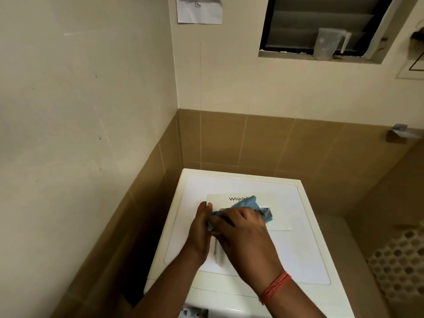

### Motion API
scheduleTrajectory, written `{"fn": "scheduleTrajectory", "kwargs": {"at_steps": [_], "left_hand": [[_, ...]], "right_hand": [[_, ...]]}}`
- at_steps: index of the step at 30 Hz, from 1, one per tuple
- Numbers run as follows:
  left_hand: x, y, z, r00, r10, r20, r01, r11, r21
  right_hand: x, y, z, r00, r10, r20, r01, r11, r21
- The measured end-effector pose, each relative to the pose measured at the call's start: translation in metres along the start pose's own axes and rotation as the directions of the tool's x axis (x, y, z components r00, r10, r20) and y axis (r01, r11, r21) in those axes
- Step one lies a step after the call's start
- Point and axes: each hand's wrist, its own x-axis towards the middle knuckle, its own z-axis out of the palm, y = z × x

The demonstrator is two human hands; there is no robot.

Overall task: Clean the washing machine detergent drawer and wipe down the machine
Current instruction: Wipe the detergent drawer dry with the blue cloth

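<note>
Gripping drawer [229,228] over washer [309,249] top: left hand [200,228]; right hand [243,230] clutching cloth [246,201]

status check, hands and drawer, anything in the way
Left hand steadies drawer on washing machine. Right hand grips blue cloth, wiping it. Nothing in the way.

Glossy smooth white plastic washing machine top [298,249], soft blue cloth [246,203] bunched at its middle, matt cream and brown tiled wall [229,138] behind the machine, translucent plastic jug [327,43] and curled paper sheet [198,10] high above it
</note>
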Motion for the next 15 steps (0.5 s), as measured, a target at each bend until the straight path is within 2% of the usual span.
{"fn": "scheduleTrajectory", "kwargs": {"at_steps": [4,8,10,15], "left_hand": [[0.004,-0.001,0.002,0.997,0.066,-0.047,-0.064,0.997,0.051],[0.006,-0.002,0.003,0.994,0.086,-0.067,-0.077,0.988,0.133],[0.005,0.0,0.005,0.994,0.088,-0.07,-0.079,0.99,0.12],[0.006,0.0,-0.001,1.0,0.022,0.003,-0.022,0.996,0.085]], "right_hand": [[-0.008,0.037,-0.017,1.0,-0.019,0.006,0.019,1.0,-0.013],[-0.02,0.067,-0.034,0.99,0.13,-0.054,-0.133,0.989,-0.059],[-0.016,0.056,-0.029,0.989,0.132,-0.065,-0.138,0.986,-0.092],[0.002,0.002,-0.001,1.0,0.012,-0.016,-0.013,0.999,-0.044]]}}
